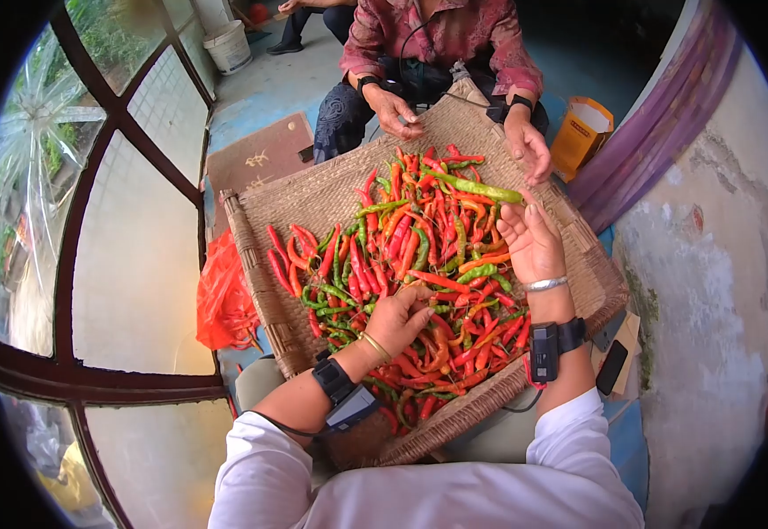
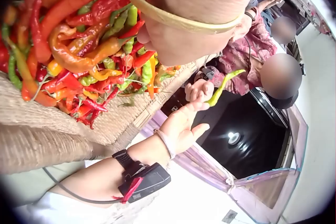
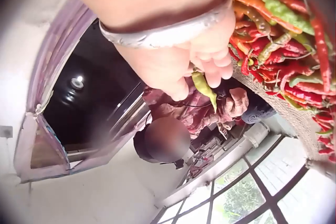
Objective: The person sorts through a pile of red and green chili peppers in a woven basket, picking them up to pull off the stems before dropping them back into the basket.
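Woven tray (image 1: 300,191), curled hands (image 1: 397,321) on peppers (image 1: 423,249)

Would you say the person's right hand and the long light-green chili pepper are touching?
Touching: the left wrist view shows one end of the light-green chili pepper meeting the fingertips of the right hand.

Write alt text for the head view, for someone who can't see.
Woven tray heaped with red and green chilies; one person's left hand touches them, right hand hovers open near a long green chili; another person sits opposite.

Glossy chillies (image 1: 419,251); rough woven tray (image 1: 305,181).
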{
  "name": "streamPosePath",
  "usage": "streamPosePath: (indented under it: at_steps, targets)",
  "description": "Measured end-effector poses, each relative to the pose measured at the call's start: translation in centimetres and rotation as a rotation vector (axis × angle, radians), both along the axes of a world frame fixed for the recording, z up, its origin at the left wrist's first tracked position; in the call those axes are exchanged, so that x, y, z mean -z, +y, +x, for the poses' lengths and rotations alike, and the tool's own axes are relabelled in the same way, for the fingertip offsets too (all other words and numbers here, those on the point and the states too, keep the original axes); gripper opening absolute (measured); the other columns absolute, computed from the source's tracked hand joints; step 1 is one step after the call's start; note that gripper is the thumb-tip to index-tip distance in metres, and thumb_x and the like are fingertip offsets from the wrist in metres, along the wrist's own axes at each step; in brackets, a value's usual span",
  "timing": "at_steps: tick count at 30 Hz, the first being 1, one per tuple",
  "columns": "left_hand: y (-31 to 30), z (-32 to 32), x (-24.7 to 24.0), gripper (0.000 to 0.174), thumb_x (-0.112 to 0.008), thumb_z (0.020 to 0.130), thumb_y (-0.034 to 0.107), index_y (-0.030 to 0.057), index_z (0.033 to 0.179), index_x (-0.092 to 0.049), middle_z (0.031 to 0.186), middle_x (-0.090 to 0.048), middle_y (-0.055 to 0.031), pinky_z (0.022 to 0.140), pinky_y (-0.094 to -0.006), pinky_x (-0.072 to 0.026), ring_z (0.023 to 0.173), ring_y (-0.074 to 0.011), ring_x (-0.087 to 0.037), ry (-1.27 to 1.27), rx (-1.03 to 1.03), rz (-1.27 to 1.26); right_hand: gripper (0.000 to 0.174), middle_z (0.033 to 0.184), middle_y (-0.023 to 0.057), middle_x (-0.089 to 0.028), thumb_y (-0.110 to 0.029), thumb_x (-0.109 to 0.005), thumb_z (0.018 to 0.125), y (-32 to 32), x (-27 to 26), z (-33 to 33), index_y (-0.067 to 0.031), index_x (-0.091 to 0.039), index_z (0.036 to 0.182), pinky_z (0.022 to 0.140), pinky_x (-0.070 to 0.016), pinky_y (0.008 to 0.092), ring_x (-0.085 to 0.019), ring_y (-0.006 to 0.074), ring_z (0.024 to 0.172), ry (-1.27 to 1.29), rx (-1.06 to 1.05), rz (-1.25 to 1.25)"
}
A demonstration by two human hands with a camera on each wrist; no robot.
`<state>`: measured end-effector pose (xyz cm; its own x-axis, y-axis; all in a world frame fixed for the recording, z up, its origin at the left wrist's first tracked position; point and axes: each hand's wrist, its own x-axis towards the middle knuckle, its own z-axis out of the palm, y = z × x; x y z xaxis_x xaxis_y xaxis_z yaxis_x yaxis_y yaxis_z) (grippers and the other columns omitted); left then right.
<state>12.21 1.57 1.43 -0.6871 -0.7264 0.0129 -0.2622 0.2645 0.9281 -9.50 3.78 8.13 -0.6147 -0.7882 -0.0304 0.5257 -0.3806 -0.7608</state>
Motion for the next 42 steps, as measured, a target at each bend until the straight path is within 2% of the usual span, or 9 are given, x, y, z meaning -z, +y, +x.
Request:
streamPosePath:
  at_steps: [4, 7, 10, 14, 20, 23, 29, 36, 42]
  targets:
    - [0.0, -0.3, 0.7, 0.017, -0.06, 0.078, 0.008, -0.0004, 0.092, -0.057, 0.074, -0.062, -0.0115, 0.057, -0.0292, -0.0472, 0.064, -0.0206, -0.061, 0.054, 0.025, -0.103, 0.04, 0.087, 0.0085, -0.059, -0.02, -0.058, 0.083, 0.5, 2.2, -2.3, 0.0029, -0.049, 0.114, 0.071, -0.048, 0.03, -0.058, 0.0163, 0.081, 0.197, -0.098, 0.186]
    - [0.2, 0.0, 0.5, 0.017, -0.06, 0.078, 0.009, 0.0015, 0.092, -0.057, 0.073, -0.061, -0.0125, 0.057, -0.0311, -0.0472, 0.065, -0.0229, -0.061, -0.002, 0.078, -0.162, 0.039, 0.102, 0.0139, -0.055, -0.016, -0.062, 0.075, 1.2, 2.3, -3.1, -0.0015, -0.053, 0.11, 0.079, -0.0441, 0.0321, -0.056, 0.025, 0.088, 1.403, -0.156, 0.761]
    - [0.3, -0.1, -0.4, 0.017, -0.059, 0.077, 0.012, 0.0027, 0.091, -0.058, 0.073, -0.061, -0.0129, 0.059, -0.0331, -0.0471, 0.067, -0.0264, -0.06, -0.066, 0.124, -0.153, 0.039, 0.1, 0.0143, -0.055, -0.017, -0.063, 0.074, 2.1, 3.2, -3.1, -0.0031, -0.054, 0.109, 0.08, -0.0438, 0.0379, -0.055, 0.03, 0.085, 1.981, -0.019, 0.814]
    - [0.3, -0.1, -0.1, 0.017, -0.059, 0.077, 0.013, 0.0027, 0.09, -0.058, 0.072, -0.061, -0.0124, 0.06, -0.0333, -0.0471, 0.068, -0.0276, -0.06, -0.029, 0.129, -0.203, 0.032, 0.103, 0.0152, -0.054, -0.016, -0.063, 0.075, 2.1, 3.5, -2.2, -0.0044, -0.055, 0.103, 0.08, -0.0436, 0.0399, -0.054, 0.0317, 0.091, 1.879, -0.357, 0.971]
    - [0.1, 0.0, 0.2, 0.016, -0.06, 0.076, 0.007, 0.0014, 0.091, -0.057, 0.071, -0.058, -0.012, 0.054, -0.0301, -0.046, 0.064, -0.0231, -0.06, 0.001, 0.151, -0.297, 0.017, 0.082, 0.0122, -0.062, -0.012, -0.063, 0.074, 2.1, 3.4, -1.6, -0.003, -0.06, 0.088, 0.07, -0.047, 0.0383, -0.059, 0.0287, 0.078, 1.659, -0.352, 0.74]
    - [0.0, -0.1, -0.2, 0.02, -0.06, 0.076, 0.012, 0.0032, 0.094, -0.057, 0.081, -0.058, -0.012, 0.06, -0.0348, -0.0476, 0.069, -0.0295, -0.059, 0.009, 0.108, -0.391, 0.014, 0.079, 0.0108, -0.062, -0.007, -0.062, 0.073, 2.5, 2.1, -0.7, -0.0015, -0.06, 0.086, 0.065, -0.0484, 0.0335, -0.061, 0.0247, 0.073, 1.457, -0.225, 0.499]
    - [-0.1, -0.2, -1.2, 0.051, -0.064, 0.072, 0.003, 0.004, 0.118, -0.041, 0.116, -0.043, -0.0155, 0.056, -0.0272, -0.0483, 0.063, -0.0177, -0.058, 0.155, -0.039, -0.449, 0.016, 0.076, 0.0072, -0.062, 0.002, -0.059, 0.074, 4.1, 0.4, 0.7, 0.0009, -0.059, 0.09, 0.056, -0.0481, 0.0237, -0.059, 0.012, 0.064, 1.054, -0.217, 0.368]
    - [-0.1, 0.2, -1.1, 0.044, -0.059, 0.079, 0.029, 0.0058, 0.114, -0.046, 0.081, -0.059, -0.0164, 0.061, -0.0375, -0.0473, 0.073, -0.0336, -0.059, 0.047, 0.221, -0.304, 0.018, 0.073, 0.0027, -0.059, -0.001, -0.056, 0.079, 4.6, 0.1, 3.2, 0.0018, -0.057, 0.096, 0.053, -0.0468, 0.0201, -0.054, 0.0062, 0.057, 0.802, -0.578, 0.368]
    - [0.5, 0.2, -1.2, 0.031, -0.049, 0.088, 0.021, 0.0001, 0.111, -0.049, 0.077, -0.056, -0.0063, 0.058, -0.0264, -0.0458, 0.063, -0.0126, -0.055, 0.165, 0.252, 0.001, 0.034, 0.073, 0.0018, -0.057, -0.001, -0.055, 0.079, 4.3, 1.9, 4.5, 0.0021, -0.048, 0.112, 0.053, -0.0459, 0.0192, -0.054, 0.0065, 0.059, 0.709, -0.679, 0.258]
